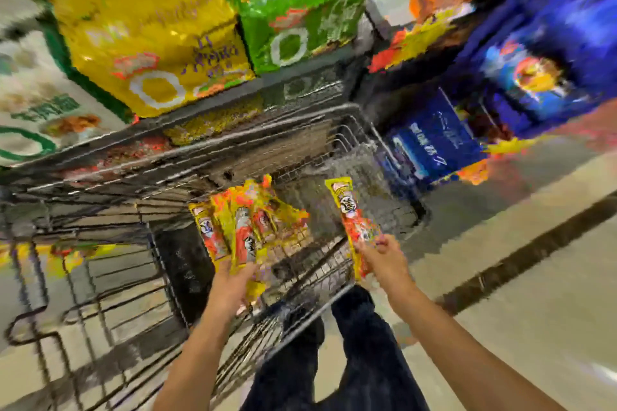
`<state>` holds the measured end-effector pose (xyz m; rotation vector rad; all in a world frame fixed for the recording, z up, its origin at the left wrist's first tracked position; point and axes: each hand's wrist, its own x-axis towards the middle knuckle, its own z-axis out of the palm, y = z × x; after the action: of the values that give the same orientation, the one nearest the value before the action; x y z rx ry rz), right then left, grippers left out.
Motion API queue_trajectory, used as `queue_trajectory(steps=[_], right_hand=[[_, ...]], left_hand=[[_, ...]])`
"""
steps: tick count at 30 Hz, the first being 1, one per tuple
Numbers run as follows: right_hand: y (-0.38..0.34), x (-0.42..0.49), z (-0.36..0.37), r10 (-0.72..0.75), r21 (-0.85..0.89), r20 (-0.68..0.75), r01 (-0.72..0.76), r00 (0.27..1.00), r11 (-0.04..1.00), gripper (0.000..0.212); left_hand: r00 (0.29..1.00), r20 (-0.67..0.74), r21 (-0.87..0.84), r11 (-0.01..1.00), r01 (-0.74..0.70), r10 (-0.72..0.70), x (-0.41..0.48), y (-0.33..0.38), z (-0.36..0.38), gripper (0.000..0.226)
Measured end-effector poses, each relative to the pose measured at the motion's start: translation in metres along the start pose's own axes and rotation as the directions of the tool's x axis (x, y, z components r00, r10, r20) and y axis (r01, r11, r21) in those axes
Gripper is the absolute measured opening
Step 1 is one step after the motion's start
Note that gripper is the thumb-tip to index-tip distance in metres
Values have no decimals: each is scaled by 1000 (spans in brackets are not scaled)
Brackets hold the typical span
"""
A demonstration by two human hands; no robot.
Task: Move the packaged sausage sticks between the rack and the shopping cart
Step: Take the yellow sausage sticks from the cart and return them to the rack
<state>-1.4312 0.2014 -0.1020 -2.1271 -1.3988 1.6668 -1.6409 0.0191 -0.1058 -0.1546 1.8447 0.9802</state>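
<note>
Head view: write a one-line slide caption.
At the shopping cart, the left hand grips several sausage stick packs; the right hand holds a single pack.

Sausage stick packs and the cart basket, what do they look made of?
Sausage stick packs: thin printed plastic film, it seems, with bright print and flat sealed yellow edges, as on the one the right hand grips. Cart basket: bare grey metal wire by its look, a grid of thin rods. Blur leaves the finish open.

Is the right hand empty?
No, the right hand grips one sausage pack near its lower end.
</note>
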Motion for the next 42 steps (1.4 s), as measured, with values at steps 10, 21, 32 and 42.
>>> queue_trajectory(steps=[10,21,32,42], right_hand=[[66,-103,-169,186,490,-257,-38,948,871,14],[153,-134,-335,348,755,-439,131,828,642,24],[192,-86,-508,331,761,-464,178,822,624,33],[121,-14,-619,91,651,-446,253,890,715,32]], left_hand=[[930,358,305,930,-204,86,-96,70,151,18],[761,646,506,774,-382,-47,-219,77,378,32],[687,726,432,783,-448,-7,-294,58,562,34],[700,672,236,826,-512,241,-301,96,646,29]])
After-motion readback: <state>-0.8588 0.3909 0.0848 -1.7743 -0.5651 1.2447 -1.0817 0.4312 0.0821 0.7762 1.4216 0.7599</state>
